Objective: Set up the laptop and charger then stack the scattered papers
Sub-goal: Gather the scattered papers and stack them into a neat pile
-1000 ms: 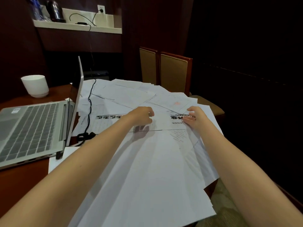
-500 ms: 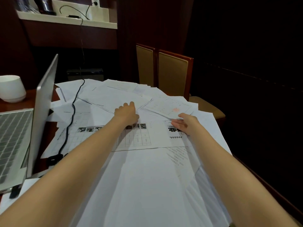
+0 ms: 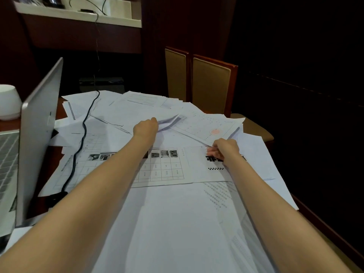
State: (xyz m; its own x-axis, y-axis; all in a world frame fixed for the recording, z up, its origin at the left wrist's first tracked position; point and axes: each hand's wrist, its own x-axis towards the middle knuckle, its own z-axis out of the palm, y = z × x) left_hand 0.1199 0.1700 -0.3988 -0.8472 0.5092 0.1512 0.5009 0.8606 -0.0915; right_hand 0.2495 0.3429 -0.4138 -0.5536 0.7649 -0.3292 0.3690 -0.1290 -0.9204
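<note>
Black cable [image 3: 84, 127] beside laptop [image 3: 39, 134], across papers [image 3: 177, 223] pinched by left hand [image 3: 145, 128] and right hand [image 3: 224, 149].

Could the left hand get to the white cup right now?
Probably not directly: the upright laptop lid stands between the left hand and the white cup, and that hand grips a sheet.

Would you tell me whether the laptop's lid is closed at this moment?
No, the laptop is open: its lid stands raised and its keyboard shows.
</note>
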